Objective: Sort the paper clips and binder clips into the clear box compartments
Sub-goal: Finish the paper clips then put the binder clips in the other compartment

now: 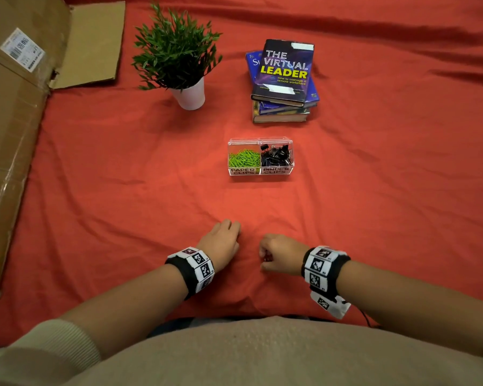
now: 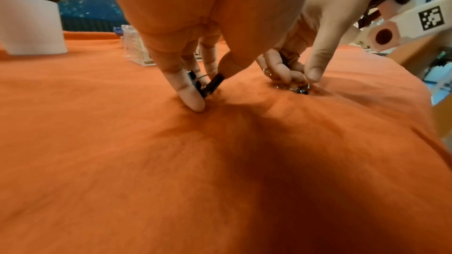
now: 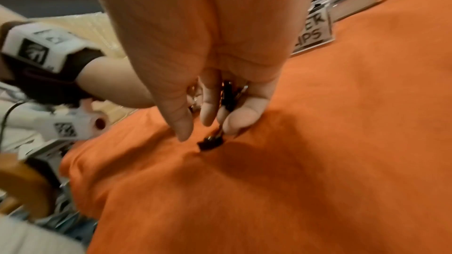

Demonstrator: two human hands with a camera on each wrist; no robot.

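The clear box [image 1: 260,171] stands mid-table, with green paper clips [image 1: 244,158] in its left compartment and black binder clips [image 1: 276,156] in its right one. Both hands rest on the red cloth near the front edge. In the left wrist view my left hand [image 2: 208,94] pinches a black binder clip [image 2: 211,85] between thumb and forefinger against the cloth. My right hand [image 3: 208,128] has its fingers curled round a black binder clip [image 3: 228,96], and its fingertips pinch the wire handle of another binder clip [image 3: 210,143] lying on the cloth.
A potted plant in a white pot [image 1: 190,96] and a stack of books [image 1: 283,79] stand behind the box. A big cardboard box [image 1: 17,121] runs along the left side. Red cloth [image 1: 388,190] covers the table.
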